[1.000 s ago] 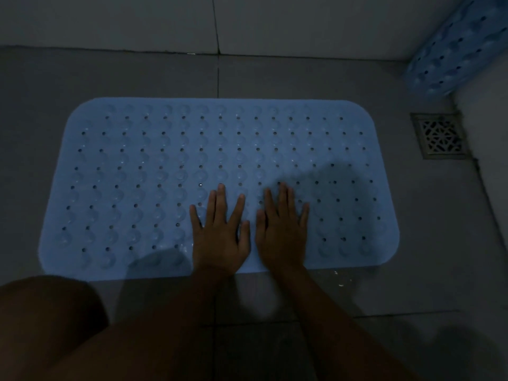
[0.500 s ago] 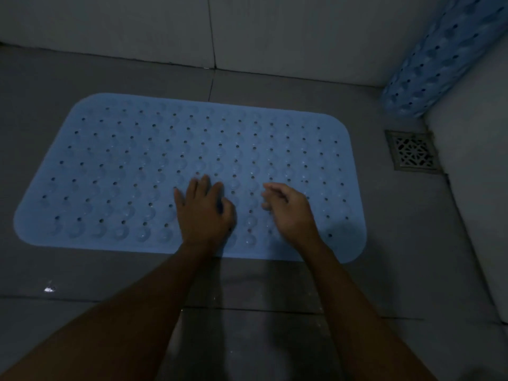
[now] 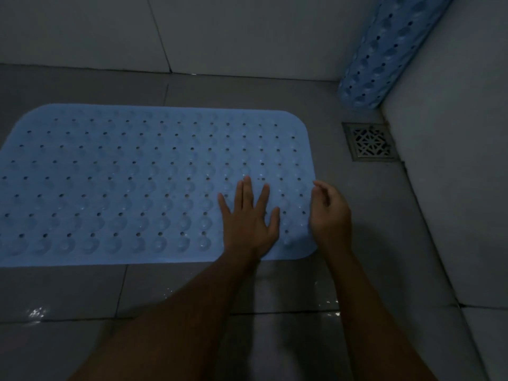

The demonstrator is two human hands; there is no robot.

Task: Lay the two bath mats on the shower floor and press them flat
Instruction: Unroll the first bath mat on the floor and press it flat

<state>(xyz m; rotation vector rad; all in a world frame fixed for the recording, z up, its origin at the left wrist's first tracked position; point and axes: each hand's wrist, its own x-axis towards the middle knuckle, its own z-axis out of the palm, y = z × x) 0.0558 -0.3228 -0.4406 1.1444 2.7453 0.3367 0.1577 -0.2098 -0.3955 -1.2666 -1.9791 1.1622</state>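
Mat 1 lies spread on the shower floor. Left hand splayed wide, pressing its near right part; right hand loosely curled, empty, at its right edge. Mat 2 leans rolled in the corner, likely next.

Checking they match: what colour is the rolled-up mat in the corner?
Light blue with dark holes, the rolled mat shows best in the head view.

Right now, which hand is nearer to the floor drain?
Right. The right hand hovers at the mat's right edge, below-left of the drain; the left hand lies flat farther left.
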